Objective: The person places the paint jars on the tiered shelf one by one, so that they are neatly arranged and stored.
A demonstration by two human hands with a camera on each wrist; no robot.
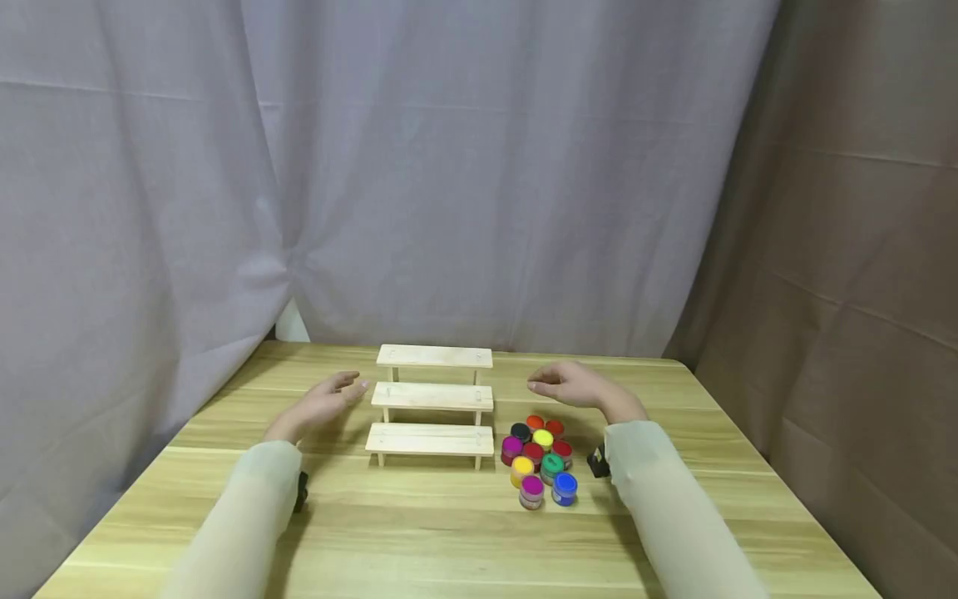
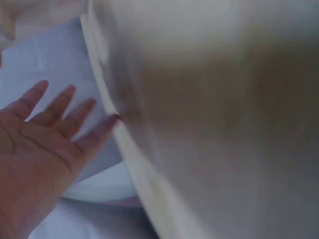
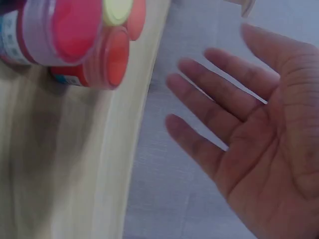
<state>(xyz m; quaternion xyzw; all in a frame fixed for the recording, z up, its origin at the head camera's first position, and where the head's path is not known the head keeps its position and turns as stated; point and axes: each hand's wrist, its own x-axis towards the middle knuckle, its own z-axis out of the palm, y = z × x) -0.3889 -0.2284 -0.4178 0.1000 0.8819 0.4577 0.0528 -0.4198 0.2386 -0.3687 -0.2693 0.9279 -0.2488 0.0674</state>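
Note:
My left hand [image 1: 322, 403] hovers over the table just left of a three-step wooden rack, its fingers spread and relaxed in the left wrist view, holding nothing. The rack has a top shelf [image 1: 434, 356], a middle shelf [image 1: 432, 396] and a bottom shelf [image 1: 430, 439], all bare. Right of the rack stands a cluster of small paint jars with coloured lids, among them a blue jar [image 1: 565, 488], a green jar [image 1: 552, 467] and a yellow jar [image 1: 542, 440]. Beyond the cluster, my right hand [image 1: 575, 385] is raised with loosely extended fingers and an empty palm.
The wooden table [image 1: 449, 541] carries the rack and the jars. A grey curtain [image 1: 479, 183] hangs behind its far edge, and a darker curtain [image 1: 846, 274] hangs along the right side. A dark wrist device [image 1: 598, 461] shows at the right cuff.

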